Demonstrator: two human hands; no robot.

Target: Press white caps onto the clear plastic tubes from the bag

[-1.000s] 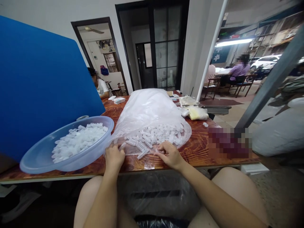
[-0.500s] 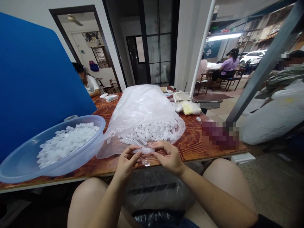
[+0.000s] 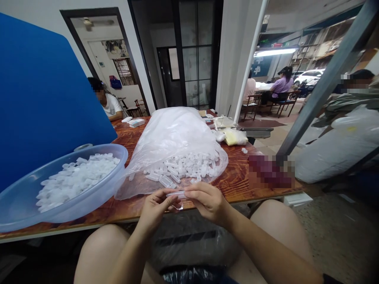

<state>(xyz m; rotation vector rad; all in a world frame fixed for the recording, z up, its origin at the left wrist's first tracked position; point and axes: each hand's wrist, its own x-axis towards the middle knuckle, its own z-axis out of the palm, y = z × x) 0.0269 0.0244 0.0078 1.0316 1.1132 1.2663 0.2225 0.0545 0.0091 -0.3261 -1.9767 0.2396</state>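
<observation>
My left hand (image 3: 156,206) and my right hand (image 3: 209,200) meet at the table's front edge, both closed on a small translucent plastic tube (image 3: 177,194). It lies sideways between them, my left fingers at one end and my right fingers over the other. A clear shiny piece (image 3: 179,206) shows just below the tube by my left fingertips; its kind is unclear. Just beyond my hands, many similar tubes (image 3: 166,181) and small white pieces spill at the mouth of a large clear plastic bag (image 3: 177,130).
To the left stands a blue plastic basin (image 3: 122,157) heaped with small white pieces (image 3: 78,177), beside a blue panel (image 3: 50,98). Plastic packets (image 3: 233,136) lie at the table's back right. A slanted metal post (image 3: 319,86) rises at the right. Other people sit farther off.
My right fingers have closed further over their end of the tube, covering more of it. Both hands sit slightly lower in view, and the whole scene has shifted a little left.
</observation>
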